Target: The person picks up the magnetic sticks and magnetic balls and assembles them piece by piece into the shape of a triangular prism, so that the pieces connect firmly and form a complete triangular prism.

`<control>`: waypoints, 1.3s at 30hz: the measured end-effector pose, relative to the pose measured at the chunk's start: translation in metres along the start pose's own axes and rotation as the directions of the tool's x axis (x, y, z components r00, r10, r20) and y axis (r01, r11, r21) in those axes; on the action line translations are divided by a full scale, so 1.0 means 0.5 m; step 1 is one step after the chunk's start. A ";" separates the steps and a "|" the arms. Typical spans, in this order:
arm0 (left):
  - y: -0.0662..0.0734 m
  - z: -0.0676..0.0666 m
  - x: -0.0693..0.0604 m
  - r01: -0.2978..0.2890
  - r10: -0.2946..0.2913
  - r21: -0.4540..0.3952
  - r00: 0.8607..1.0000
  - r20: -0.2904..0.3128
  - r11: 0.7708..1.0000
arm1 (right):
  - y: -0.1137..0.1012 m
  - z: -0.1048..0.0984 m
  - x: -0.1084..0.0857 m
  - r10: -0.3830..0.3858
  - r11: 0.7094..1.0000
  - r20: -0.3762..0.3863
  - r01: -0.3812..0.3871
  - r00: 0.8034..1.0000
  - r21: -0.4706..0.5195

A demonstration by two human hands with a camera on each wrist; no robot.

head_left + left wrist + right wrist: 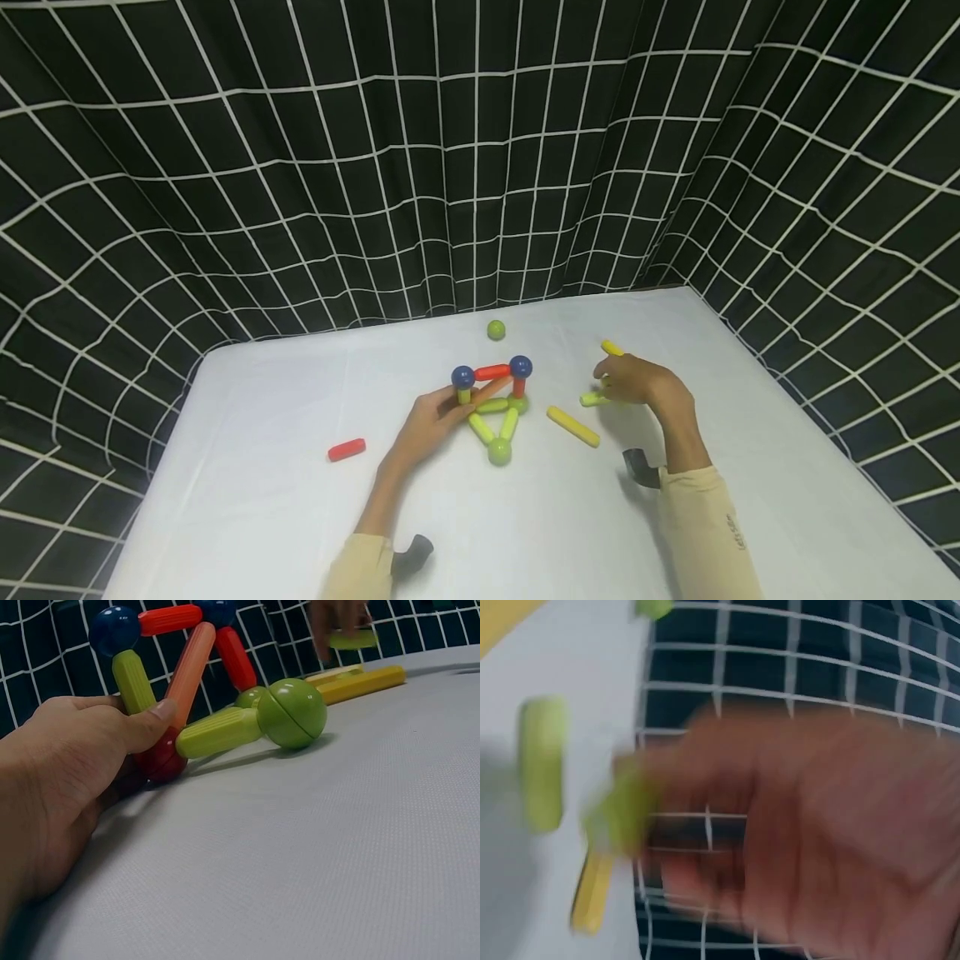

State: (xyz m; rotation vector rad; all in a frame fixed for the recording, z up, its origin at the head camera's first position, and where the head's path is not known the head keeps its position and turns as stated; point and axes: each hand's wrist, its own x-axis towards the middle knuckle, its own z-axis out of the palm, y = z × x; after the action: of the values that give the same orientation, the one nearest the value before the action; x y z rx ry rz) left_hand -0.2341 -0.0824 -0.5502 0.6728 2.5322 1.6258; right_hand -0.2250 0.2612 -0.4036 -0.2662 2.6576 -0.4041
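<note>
My left hand (432, 429) grips the near-left corner of a toy ball-and-rod structure (217, 727). Its thumb lies by a red ball (161, 759), where an upright green rod (135, 682) and a slanted orange rod (193, 671) meet. Two blue balls (463, 377) top the structure, joined by a red rod (492, 372); a green ball (499, 452) forms its front corner. Over to the right, my right hand (637, 381) pinches a short green rod (622, 814), blurred in the right wrist view. Just beneath, another green rod (595, 399) lies on the table.
A yellow rod (573, 427) lies between the structure and my right hand, another yellow rod (612, 347) beyond that hand. A loose green ball (497, 330) sits near the back edge, a red rod (347, 450) at left. Gridded dark curtains (472, 167) stand behind the white table (247, 467).
</note>
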 end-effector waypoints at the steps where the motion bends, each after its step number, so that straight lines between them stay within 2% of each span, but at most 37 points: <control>1: 0.000 -0.001 0.000 -0.004 0.004 -0.002 1.000 0.001 1.000 | -0.006 0.000 0.003 -0.088 0.996 -0.001 0.088 0.996 0.024; 2: 0.000 -0.002 0.000 -0.004 0.004 -0.002 1.000 0.002 1.000 | -0.015 0.000 0.006 -0.181 0.982 -0.001 0.181 0.984 0.048; 3: 0.000 -0.003 0.001 0.001 -0.001 -0.004 1.000 0.004 1.000 | -0.026 0.001 0.008 -0.269 0.961 -0.001 0.269 0.963 0.072; 6: 0.001 -0.004 0.002 0.010 -0.010 -0.008 1.000 0.011 1.000 | -0.076 0.011 0.012 -0.450 0.885 0.013 0.443 0.893 0.145; 9: 0.003 -0.005 0.003 0.010 -0.010 -0.005 1.000 0.016 1.000 | -0.133 0.028 0.014 -0.553 0.826 0.025 0.545 0.832 0.146; 12: 0.005 -0.006 0.002 0.001 -0.001 -0.006 1.000 0.019 1.000 | -0.181 0.050 0.021 -0.608 0.792 0.035 0.603 0.793 0.100; 14: 0.006 -0.006 0.002 0.000 0.001 -0.007 1.000 0.018 1.000 | -0.203 0.064 0.027 -0.622 0.783 0.043 0.619 0.782 0.064; 17: 0.005 -0.006 0.003 -0.007 0.007 -0.010 1.000 0.017 1.000 | -0.217 0.081 0.036 -0.628 0.778 0.057 0.628 0.776 0.030; 22: 0.005 -0.007 0.004 -0.017 0.017 -0.010 1.000 0.015 1.000 | -0.219 0.092 0.045 -0.616 0.788 0.067 0.615 0.785 0.029; 28: 0.005 -0.012 0.001 -0.026 0.026 -0.008 1.000 0.003 1.000 | -0.227 0.095 0.050 -0.637 0.770 0.080 0.637 0.767 0.026; 32: 0.003 -0.009 0.002 -0.006 0.006 -0.016 1.000 0.003 1.000 | -0.221 0.090 0.046 -0.625 0.780 0.097 0.624 0.775 0.040; 33: 0.003 -0.007 0.002 -0.003 0.004 -0.023 1.000 0.003 1.000 | -0.216 0.084 0.043 -0.634 0.773 0.094 0.632 0.767 0.056; 36: 0.001 0.001 0.000 0.003 -0.003 -0.035 1.000 0.002 0.999 | -0.190 0.053 0.029 -0.654 0.752 0.046 0.642 0.755 0.148; 39: -0.001 0.000 0.004 0.003 -0.002 -0.039 1.000 0.008 0.999 | -0.161 0.002 0.036 -0.668 0.710 -0.086 0.668 0.739 0.222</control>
State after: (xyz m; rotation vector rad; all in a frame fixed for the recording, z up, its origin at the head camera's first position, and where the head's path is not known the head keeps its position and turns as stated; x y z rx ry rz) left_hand -0.2360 -0.0816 -0.5504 0.6711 2.4875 1.6635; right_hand -0.2308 0.1810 -0.3856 -1.1695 2.3858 -0.9387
